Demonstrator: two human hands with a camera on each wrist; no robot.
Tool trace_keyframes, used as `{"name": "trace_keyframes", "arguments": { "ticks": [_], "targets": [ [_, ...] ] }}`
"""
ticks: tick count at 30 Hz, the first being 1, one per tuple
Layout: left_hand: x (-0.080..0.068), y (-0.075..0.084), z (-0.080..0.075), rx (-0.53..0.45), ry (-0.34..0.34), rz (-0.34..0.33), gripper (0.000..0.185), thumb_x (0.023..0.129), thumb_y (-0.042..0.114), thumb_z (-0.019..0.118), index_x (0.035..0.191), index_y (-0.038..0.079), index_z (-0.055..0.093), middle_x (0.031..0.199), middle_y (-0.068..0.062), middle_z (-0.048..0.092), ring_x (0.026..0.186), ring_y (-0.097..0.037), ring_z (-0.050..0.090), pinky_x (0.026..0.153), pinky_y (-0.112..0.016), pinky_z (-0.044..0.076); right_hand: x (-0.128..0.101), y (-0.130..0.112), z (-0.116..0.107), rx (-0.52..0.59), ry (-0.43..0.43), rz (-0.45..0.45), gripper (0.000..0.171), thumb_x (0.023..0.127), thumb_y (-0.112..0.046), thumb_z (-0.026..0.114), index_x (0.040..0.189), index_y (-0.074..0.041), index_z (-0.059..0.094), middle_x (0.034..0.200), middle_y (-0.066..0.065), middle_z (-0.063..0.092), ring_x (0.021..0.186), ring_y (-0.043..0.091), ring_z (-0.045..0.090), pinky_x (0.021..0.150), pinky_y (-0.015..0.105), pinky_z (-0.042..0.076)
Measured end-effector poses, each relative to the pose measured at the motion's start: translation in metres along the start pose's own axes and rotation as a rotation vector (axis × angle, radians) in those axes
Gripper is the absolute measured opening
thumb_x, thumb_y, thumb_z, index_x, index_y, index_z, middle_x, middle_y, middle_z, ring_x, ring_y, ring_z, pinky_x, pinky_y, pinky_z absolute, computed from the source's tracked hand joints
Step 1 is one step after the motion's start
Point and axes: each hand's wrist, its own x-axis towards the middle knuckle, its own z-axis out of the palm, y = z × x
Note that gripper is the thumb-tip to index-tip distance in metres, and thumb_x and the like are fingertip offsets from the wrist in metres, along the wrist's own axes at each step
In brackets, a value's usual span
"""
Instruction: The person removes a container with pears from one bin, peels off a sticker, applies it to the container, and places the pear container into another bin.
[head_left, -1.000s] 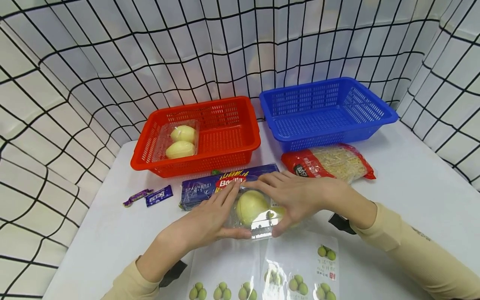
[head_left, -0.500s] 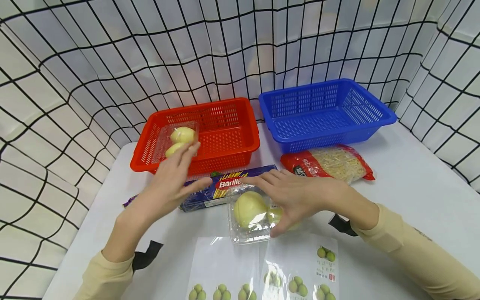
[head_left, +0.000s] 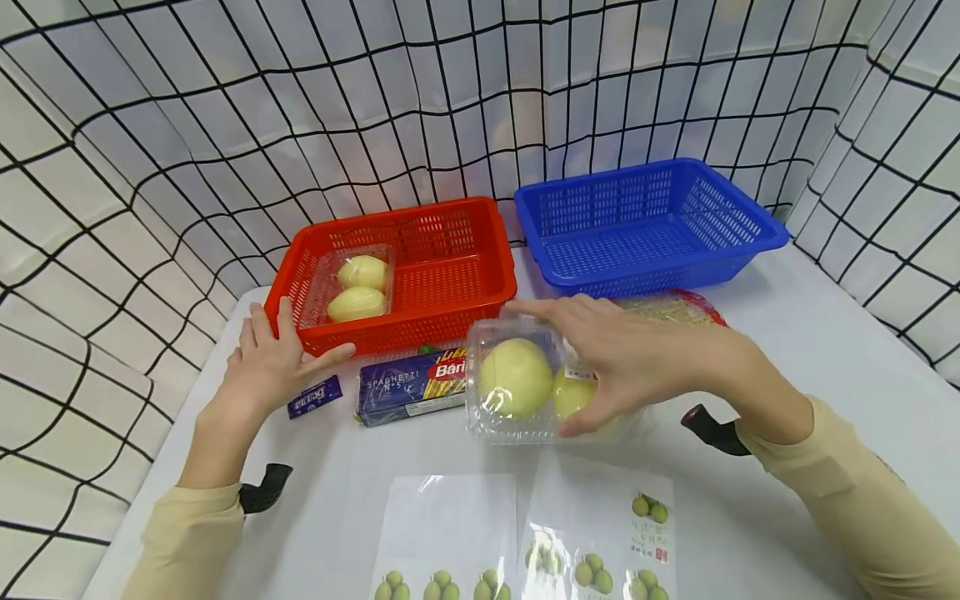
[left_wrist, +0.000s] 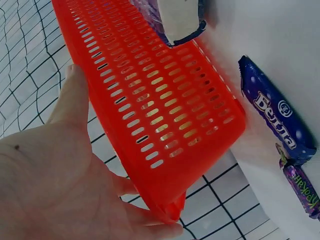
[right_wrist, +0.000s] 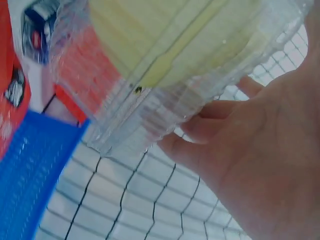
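Note:
In the head view my right hand [head_left: 622, 350] grips a clear plastic box [head_left: 480, 421] from its right side, thumb at the front and fingers over the back. Two round pale yellow fruits [head_left: 516, 379] lie inside it. The right wrist view shows the box [right_wrist: 115, 130] tilted, clear of the table, its ridged edge against the fingers. My left hand [head_left: 258, 367] is spread at the front left corner of the red basket [head_left: 405, 321]. Its thumb and fingers lie along the basket rim in the left wrist view. A similar box of fruits [head_left: 358, 304] sits in the basket's left half.
A blue basket [head_left: 660, 275] stands back right, with a red-edged noodle bag [head_left: 675, 308] before it. The blue spaghetti box [head_left: 401, 387] lies before the red basket, a small blue candy bar [head_left: 315, 397] left of it. Printed clear sheets [head_left: 450, 525] lie in front.
My left hand has let go of the fruit box and moved left to the red basket's corner. My right hand has raised the box and shifted it slightly back.

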Motion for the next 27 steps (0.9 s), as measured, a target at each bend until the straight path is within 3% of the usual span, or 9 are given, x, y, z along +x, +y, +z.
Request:
{"name": "trace_keyframes", "arguments": {
  "ticks": [5, 11, 17, 20, 23, 27],
  "targets": [
    [0.002, -0.001, 0.001, 0.001, -0.039, -0.009, 0.127, 0.091, 0.078, 0.049, 0.158, -0.006, -0.017, 0.155, -0.052, -0.015, 0.143, -0.073, 0.002, 0.109, -0.084, 0.021, -0.003, 0.018, -0.021, -0.046, 0.102, 0.111, 0.120, 0.074, -0.061, 0.084, 0.164, -0.031, 0.011, 0.144, -0.004, 0.047, 0.131, 0.017, 0.043, 0.113, 0.050, 0.042],
    [0.000, -0.007, 0.002, 0.021, -0.014, -0.026, 0.126, 0.091, 0.077, 0.050, 0.158, -0.007, -0.018, 0.152, -0.055, -0.015, 0.140, -0.077, 0.004, 0.107, -0.084, 0.025, 0.024, 0.048, -0.065, -0.096, 0.193, 0.203, 0.121, 0.077, -0.060, 0.082, 0.165, -0.029, 0.004, 0.143, 0.015, 0.049, 0.129, 0.032, 0.045, 0.105, 0.059, 0.044],
    [0.000, -0.006, 0.003, 0.035, -0.018, -0.004, 0.129, 0.090, 0.076, 0.054, 0.158, -0.004, -0.020, 0.151, -0.056, -0.018, 0.140, -0.078, 0.000, 0.108, -0.084, 0.022, 0.060, 0.077, -0.090, -0.048, 0.274, 0.485, 0.123, 0.080, -0.072, 0.071, 0.164, -0.029, -0.008, 0.153, 0.039, 0.034, 0.141, 0.056, 0.034, 0.109, 0.076, 0.036],
    [0.001, -0.005, 0.004, 0.028, -0.011, -0.001, 0.129, 0.089, 0.075, 0.057, 0.158, -0.004, -0.019, 0.151, -0.055, -0.018, 0.140, -0.078, -0.001, 0.109, -0.084, 0.019, 0.078, 0.095, -0.098, 0.032, 0.263, 0.616, 0.123, 0.084, -0.073, 0.065, 0.163, -0.023, -0.015, 0.159, 0.045, 0.021, 0.148, 0.063, 0.022, 0.116, 0.076, 0.029],
    [0.003, -0.003, 0.007, 0.034, -0.007, 0.001, 0.129, 0.088, 0.074, 0.058, 0.158, -0.004, -0.018, 0.152, -0.055, -0.016, 0.140, -0.077, 0.000, 0.109, -0.083, 0.019, 0.091, 0.112, -0.101, 0.102, 0.194, 0.713, 0.123, 0.089, -0.071, 0.060, 0.161, -0.018, -0.025, 0.164, 0.042, 0.010, 0.151, 0.062, 0.015, 0.122, 0.073, 0.021],
    [0.006, -0.001, 0.011, 0.038, -0.011, 0.001, 0.130, 0.088, 0.073, 0.059, 0.159, -0.004, -0.017, 0.152, -0.055, -0.015, 0.141, -0.077, 0.000, 0.111, -0.083, 0.018, 0.103, 0.127, -0.096, 0.148, 0.115, 0.826, 0.122, 0.092, -0.070, 0.055, 0.157, -0.015, -0.033, 0.166, 0.039, 0.008, 0.153, 0.059, 0.012, 0.126, 0.069, 0.018]
  ]
}}
